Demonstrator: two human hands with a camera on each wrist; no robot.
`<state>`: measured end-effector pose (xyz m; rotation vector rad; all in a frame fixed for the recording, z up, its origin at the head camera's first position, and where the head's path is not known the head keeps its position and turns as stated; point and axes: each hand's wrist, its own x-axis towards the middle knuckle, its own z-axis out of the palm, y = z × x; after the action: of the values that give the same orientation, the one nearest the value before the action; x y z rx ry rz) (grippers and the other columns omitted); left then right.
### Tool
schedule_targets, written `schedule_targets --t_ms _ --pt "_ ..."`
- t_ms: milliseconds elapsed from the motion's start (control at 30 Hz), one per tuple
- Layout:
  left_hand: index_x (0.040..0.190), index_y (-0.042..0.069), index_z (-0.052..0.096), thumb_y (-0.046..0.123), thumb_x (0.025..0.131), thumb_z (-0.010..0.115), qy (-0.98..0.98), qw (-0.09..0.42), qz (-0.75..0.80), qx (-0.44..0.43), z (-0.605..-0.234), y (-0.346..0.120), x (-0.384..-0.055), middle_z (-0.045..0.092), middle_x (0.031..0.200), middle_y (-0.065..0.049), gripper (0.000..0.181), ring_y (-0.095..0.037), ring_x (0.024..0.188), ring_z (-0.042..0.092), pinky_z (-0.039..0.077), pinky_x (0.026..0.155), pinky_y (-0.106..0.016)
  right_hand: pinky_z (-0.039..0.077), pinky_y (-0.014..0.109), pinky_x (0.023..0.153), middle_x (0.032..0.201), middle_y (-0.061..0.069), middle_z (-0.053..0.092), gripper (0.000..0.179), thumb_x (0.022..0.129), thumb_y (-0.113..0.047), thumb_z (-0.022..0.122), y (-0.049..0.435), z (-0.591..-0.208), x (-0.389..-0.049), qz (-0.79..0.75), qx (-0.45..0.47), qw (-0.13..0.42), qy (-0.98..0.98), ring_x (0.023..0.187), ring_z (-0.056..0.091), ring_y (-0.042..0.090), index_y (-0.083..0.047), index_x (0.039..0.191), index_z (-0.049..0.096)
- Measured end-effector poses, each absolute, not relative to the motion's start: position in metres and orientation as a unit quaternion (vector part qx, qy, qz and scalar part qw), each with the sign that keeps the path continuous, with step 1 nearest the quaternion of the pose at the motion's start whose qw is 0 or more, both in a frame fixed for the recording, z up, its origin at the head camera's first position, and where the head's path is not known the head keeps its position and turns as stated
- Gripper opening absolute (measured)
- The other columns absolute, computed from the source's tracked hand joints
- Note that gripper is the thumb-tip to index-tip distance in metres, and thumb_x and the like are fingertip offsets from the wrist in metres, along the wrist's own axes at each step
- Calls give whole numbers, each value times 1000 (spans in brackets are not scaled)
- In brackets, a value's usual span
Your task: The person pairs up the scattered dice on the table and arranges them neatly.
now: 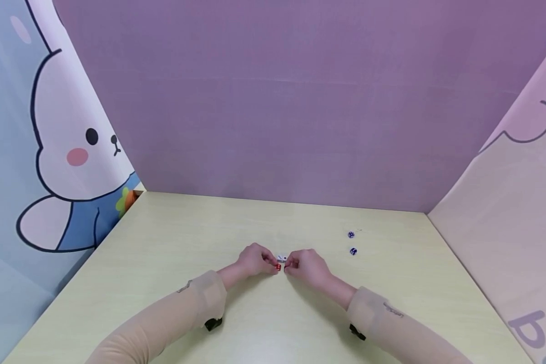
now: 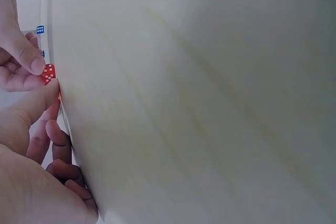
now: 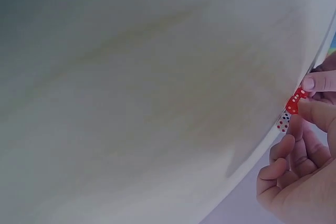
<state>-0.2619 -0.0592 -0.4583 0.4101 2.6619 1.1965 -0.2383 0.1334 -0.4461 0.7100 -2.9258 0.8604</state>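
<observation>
My left hand (image 1: 257,260) pinches a red die (image 1: 278,267) between thumb and fingertips, low over the middle of the table. Facing it from the other side, my right hand (image 1: 308,266) pinches a second red die (image 2: 49,72), which its fingers mostly cover in the head view. The right wrist view shows the red dice (image 3: 300,94) close together between the two hands' fingertips. Just beyond them, two white dice (image 1: 281,258) stand side by side on the table; one white die (image 3: 282,126) shows red dots.
Two dark blue dice, one farther back (image 1: 351,234) and one nearer (image 1: 353,251), lie on the pale wooden table (image 1: 186,227) to the right of my hands. A purple panel (image 1: 291,111) rises at the back, with printed cloths (image 1: 77,121) at the sides.
</observation>
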Motion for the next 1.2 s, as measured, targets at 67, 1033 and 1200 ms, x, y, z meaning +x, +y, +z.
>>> schedule_targets --t_ms 67,1033,1200 --pt "78 14 75 18 67 85 900 96 402 139 -458 -59 -261 62 66 8 15 -10 66 49 36 64 -25 39 20 53 64 -10 59 4 80 -13 73 131 -446 -238 274 227 8 -934 56 47 4 -10 79 71" --pt "78 18 74 20 67 85 903 106 397 125 -460 -57 -263 62 70 7 15 -11 69 50 36 67 -26 39 22 54 72 -6 61 15 80 -15 74 165 -410 -243 260 207 31 -943 60 47 7 -7 92 71" --pt "77 19 74 20 67 85 902 108 399 121 -461 -58 -263 62 70 8 15 -12 70 49 36 67 -26 38 22 52 72 -5 61 16 80 -14 74 192 -405 -247 260 193 42 -945 58 45 8 -5 94 71"
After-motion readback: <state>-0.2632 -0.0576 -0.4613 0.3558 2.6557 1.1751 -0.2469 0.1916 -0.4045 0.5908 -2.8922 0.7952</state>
